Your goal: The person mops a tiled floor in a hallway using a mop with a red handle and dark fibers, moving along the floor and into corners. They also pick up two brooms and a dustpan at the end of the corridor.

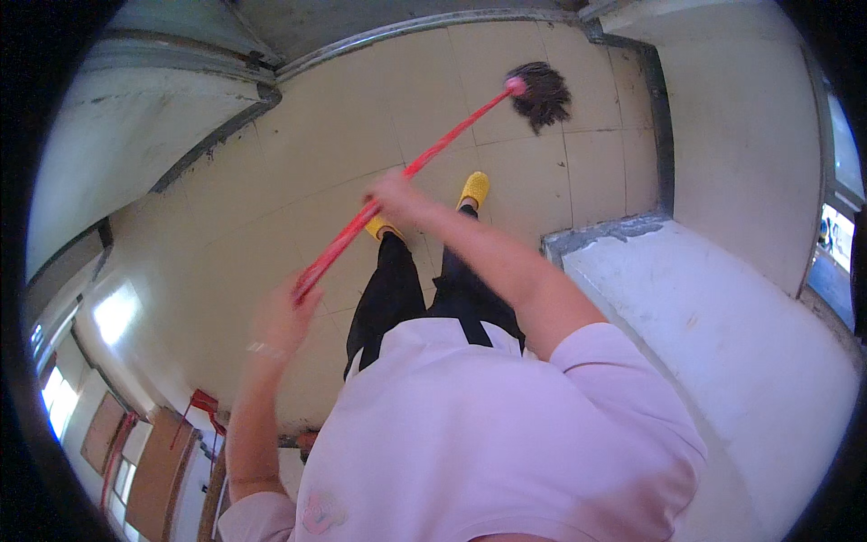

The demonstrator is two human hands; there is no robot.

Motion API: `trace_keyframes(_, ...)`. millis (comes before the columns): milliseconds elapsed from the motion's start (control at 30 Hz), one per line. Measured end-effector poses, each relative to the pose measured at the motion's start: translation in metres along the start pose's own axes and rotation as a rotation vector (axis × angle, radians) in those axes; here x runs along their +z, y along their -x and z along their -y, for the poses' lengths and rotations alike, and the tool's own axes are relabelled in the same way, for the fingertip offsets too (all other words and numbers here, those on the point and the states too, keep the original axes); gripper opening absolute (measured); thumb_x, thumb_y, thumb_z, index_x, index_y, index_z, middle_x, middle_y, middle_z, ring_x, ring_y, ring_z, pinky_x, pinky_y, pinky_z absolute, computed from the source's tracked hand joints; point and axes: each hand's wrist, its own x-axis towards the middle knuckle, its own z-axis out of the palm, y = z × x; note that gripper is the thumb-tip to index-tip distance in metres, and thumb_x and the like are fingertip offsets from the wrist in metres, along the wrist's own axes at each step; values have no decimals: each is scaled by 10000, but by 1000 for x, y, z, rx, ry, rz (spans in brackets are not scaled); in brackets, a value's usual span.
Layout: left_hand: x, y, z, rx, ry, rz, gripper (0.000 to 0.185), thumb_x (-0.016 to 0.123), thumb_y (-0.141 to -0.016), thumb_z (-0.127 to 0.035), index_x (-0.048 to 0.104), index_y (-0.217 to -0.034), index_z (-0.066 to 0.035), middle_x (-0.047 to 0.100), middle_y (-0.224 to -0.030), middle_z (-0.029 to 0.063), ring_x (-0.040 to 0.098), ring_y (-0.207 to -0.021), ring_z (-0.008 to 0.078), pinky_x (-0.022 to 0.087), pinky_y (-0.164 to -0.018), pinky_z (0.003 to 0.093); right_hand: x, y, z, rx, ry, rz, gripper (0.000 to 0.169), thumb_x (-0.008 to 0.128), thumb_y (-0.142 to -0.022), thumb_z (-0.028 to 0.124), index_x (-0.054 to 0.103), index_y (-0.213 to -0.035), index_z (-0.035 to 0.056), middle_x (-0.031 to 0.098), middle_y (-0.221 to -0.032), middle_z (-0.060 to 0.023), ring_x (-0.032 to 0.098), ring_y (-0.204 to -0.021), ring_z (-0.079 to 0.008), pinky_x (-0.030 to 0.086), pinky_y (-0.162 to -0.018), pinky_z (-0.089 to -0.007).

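Observation:
A mop with a red handle point(447, 139) slants across the view from lower left to upper right. Its dark string head point(542, 95), joined by a pink collar, rests on the tiled floor point(332, 122) near the far right corner. My left hand point(288, 315), blurred, grips the handle at its upper end. Farther down the shaft, my right hand point(396, 198) is closed around it, in front of my yellow clogs point(476, 188).
A white wall point(738, 135) with a dark skirting stands at right, beside a pale ledge point(711, 318). Another wall point(156, 115) projects at upper left. A metal door track point(406, 27) crosses the far edge. At lower left are a red dustpan point(203, 401) and brown boards point(159, 467).

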Motion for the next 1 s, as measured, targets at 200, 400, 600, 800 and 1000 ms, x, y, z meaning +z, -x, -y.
trace_keyframes(200, -85, 65, 31, -135, -79, -128, 259, 633, -748, -268, 614, -908, -65, 592, -697, 150, 591, -655, 291, 455, -599, 386, 4, -23, 129, -160, -229, -164, 114, 633, -648, 87, 562, -734, 62, 569, -761, -112, 505, -796, -309, 390, -712, -391)
trace_keyframes(400, -77, 55, 46, -20, -178, -215, 253, 657, -716, -269, 614, -861, -66, 591, -700, 150, 572, -639, 322, 446, -577, 410, -1, -31, 122, -202, -209, -175, 134, 631, -631, 101, 532, -709, 58, 556, -748, -118, 510, -785, -314, 387, -710, -418)
trace_keyframes(600, -89, 98, 74, -134, -91, -195, 267, 660, -711, -284, 626, -898, -96, 608, -746, 144, 587, -675, 315, 461, -588, 395, 28, -31, 172, -301, -254, -124, 107, 614, -656, 98, 531, -713, 61, 548, -727, -112, 508, -763, -301, 396, -683, -387)
trace_keyframes(800, -67, 42, 51, -14, -130, -165, 292, 623, -735, -335, 621, -906, -99, 614, -765, 139, 593, -708, 313, 469, -604, 402, 0, -36, 102, -167, -83, -116, 149, 630, -670, 156, 536, -747, 70, 559, -754, -123, 519, -771, -313, 402, -692, -404)
trace_keyframes(1000, 45, -20, -7, 151, 39, 41, 317, 569, -790, -300, 570, -1010, -71, 614, -788, 166, 589, -740, 341, 466, -644, 439, -17, 24, -27, -9, 142, -136, 144, 634, -697, 200, 562, -679, 77, 547, -735, -128, 513, -756, -323, 407, -685, -402)
